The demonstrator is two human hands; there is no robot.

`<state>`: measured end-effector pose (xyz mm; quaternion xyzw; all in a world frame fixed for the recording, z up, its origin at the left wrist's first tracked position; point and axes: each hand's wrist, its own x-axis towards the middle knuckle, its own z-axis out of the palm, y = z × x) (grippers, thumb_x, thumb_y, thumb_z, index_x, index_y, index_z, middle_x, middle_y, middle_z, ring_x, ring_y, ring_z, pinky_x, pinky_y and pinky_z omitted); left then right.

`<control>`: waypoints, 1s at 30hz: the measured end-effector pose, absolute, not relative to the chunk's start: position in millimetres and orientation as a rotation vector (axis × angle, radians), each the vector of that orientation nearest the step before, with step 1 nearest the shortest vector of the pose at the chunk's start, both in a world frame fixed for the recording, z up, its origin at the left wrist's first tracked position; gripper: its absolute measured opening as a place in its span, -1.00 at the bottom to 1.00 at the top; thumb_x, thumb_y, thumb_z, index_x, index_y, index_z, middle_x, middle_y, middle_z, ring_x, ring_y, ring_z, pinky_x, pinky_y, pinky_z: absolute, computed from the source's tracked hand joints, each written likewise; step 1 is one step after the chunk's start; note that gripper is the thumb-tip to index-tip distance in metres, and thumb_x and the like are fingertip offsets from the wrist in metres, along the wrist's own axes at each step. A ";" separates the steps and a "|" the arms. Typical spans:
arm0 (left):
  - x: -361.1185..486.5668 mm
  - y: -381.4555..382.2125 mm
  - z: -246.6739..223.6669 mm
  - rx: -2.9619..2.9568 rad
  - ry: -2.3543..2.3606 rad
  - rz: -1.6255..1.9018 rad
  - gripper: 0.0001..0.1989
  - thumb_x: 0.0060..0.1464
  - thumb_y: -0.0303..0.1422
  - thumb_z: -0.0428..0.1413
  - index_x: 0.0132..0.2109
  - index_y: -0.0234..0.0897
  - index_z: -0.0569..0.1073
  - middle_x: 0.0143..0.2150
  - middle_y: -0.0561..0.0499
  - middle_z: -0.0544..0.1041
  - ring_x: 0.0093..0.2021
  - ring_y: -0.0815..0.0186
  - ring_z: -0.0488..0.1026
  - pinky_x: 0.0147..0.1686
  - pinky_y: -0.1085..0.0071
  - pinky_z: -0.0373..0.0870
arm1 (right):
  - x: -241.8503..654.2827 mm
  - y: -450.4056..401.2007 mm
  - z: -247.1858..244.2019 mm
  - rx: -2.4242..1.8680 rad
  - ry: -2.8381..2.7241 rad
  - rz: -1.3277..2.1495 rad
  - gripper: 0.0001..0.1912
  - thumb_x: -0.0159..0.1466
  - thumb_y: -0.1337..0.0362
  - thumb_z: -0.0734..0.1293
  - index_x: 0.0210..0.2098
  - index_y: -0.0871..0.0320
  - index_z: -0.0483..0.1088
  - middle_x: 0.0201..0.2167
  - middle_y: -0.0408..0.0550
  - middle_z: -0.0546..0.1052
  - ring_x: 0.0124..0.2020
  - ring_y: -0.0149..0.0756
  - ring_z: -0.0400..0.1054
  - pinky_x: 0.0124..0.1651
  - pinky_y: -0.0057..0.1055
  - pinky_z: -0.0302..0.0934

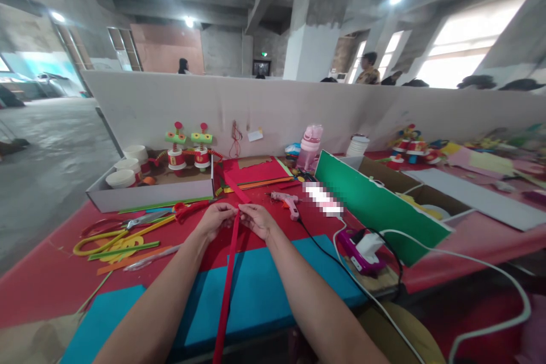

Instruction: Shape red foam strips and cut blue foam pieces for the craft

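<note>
A long, narrow red strip [229,278] runs from the bottom edge of the view up to my hands and continues beyond them. My left hand [218,219] pinches it from the left, fingers pressed together. From the right, my right hand [256,219] grips the strip with thumb and fingertips close to the left ones. Below my wrists lie blue sheets [264,290] on the red table cover. A pink glue gun [290,203] rests just right of my right hand. Red-handled scissors [187,211] lie left of my left hand.
Yellow-handled scissors [100,243] and coloured strips lie at left. Behind them, a white box [153,196] holds cups and figures. A green-sided box [379,205], purple power strip [360,256], cables and pink bottle [310,148] stand at right. People are beyond the partition [264,102].
</note>
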<state>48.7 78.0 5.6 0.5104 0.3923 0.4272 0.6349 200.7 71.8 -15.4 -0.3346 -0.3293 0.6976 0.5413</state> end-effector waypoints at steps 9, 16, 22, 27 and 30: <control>48.7 78.2 3.7 1.139 0.860 0.941 -0.69 -0.27 -0.25 0.33 -0.48 -0.35 0.40 -0.63 0.12 0.36 -0.64 0.51 0.26 -0.61 0.56 0.12 | 189.9 73.8 -20.1 -0.930 -0.826 1.364 -0.72 -0.13 0.14 0.50 -0.49 0.20 0.51 -0.63 -0.19 0.47 -0.57 -0.45 0.29 -0.44 -0.50 0.18; 50.4 74.5 7.1 1.256 0.927 0.850 -0.57 -0.09 -0.03 0.22 -0.52 -0.34 0.36 -0.63 0.10 0.33 -0.66 0.50 0.22 -0.63 0.54 0.11 | 189.3 75.3 -19.3 -1.023 -0.926 1.067 -0.77 -0.02 0.11 0.40 -0.51 0.18 0.47 -0.66 -0.19 0.44 -0.60 -0.39 0.28 -0.50 -0.46 0.16; 53.3 74.4 3.4 1.319 0.973 0.795 -0.62 -0.20 -0.10 0.29 -0.54 -0.33 0.39 -0.70 0.13 0.28 -0.68 0.50 0.19 -0.66 0.54 0.06 | 188.8 75.7 -17.7 -1.124 -1.017 0.826 -0.81 0.03 0.14 0.39 -0.55 0.13 0.46 -0.63 -0.16 0.45 -0.55 -0.36 0.29 -0.48 -0.47 0.15; 52.4 73.9 5.6 1.250 0.928 0.818 -0.66 -0.24 -0.15 0.31 -0.49 -0.34 0.46 -0.68 0.13 0.30 -0.66 0.51 0.19 -0.62 0.55 0.09 | 191.1 73.5 -14.2 -0.914 -0.858 1.293 -0.69 -0.01 0.04 0.44 -0.54 0.19 0.45 -0.70 -0.22 0.34 -0.63 -0.47 0.18 -0.50 -0.50 0.14; 51.6 75.1 5.0 1.273 0.909 0.854 -0.66 -0.23 -0.15 0.31 -0.48 -0.36 0.48 -0.63 0.10 0.36 -0.64 0.53 0.19 -0.61 0.55 0.07 | 195.3 72.1 -12.8 -0.811 -0.830 1.563 -0.64 -0.04 0.05 0.49 -0.45 0.25 0.51 -0.69 -0.23 0.34 -0.63 -0.54 0.16 -0.49 -0.56 0.13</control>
